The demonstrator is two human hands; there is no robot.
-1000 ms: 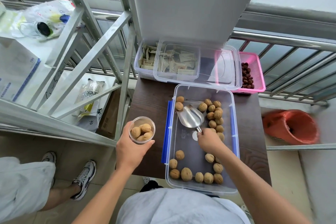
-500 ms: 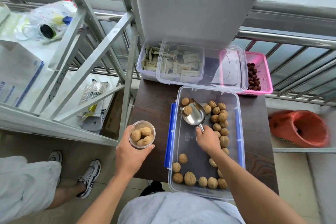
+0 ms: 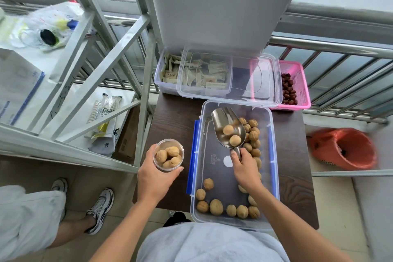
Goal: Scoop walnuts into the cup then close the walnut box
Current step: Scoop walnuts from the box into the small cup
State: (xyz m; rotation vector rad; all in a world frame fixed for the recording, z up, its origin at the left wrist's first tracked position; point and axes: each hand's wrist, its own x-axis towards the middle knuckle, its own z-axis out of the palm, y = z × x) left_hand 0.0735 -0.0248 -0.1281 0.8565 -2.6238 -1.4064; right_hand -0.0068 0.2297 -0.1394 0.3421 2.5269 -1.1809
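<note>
The clear walnut box point(image 3: 273, 147) with blue side clips stands open on a dark wooden table point(image 3: 172, 125). Loose walnuts point(image 3: 253, 136) line its right side and near end. My right hand point(image 3: 244, 168) grips the handle of a metal scoop point(image 3: 227, 127) held over the box, with two walnuts lying in its bowl. My left hand point(image 3: 155, 178) holds a clear plastic cup point(image 3: 168, 155) with several walnuts in it, just left of the box over the table's edge. The clear box lid point(image 3: 263, 83) rests on the containers behind the box.
Behind the box are a clear tub of sachets point(image 3: 168, 70) and a pink basket of red dates point(image 3: 297, 85). A metal rack point(image 3: 102, 70) stands at the left, a railing point(image 3: 340, 49) at the back, an orange-lined bin point(image 3: 344, 149) at the right. Another person's legs point(image 3: 63, 215) are lower left.
The scoop has swept through the far end of the box and risen with two walnuts in its bowl; it was empty before. The cup has stayed in my left hand beside the box.
</note>
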